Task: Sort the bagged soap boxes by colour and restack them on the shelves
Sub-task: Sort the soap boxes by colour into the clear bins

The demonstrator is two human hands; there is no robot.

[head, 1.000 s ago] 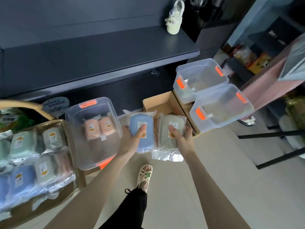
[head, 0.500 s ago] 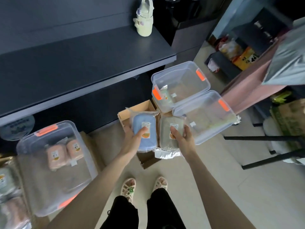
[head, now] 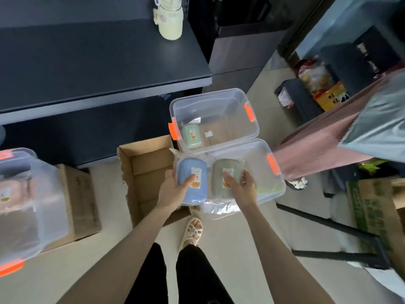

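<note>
From the head camera: the left hand (head: 175, 189) has its grip clamped on a blue bagged soap box (head: 192, 181), thumb on the label. Right beside it, the right hand (head: 242, 189) grips a grey-green bagged soap box (head: 225, 178). Just beyond both grips sit two clear bins (head: 252, 132); the farther one holds a pale green soap box (head: 192, 136). Below the left grip, an open cardboard box (head: 144, 172) rests on the floor.
</note>
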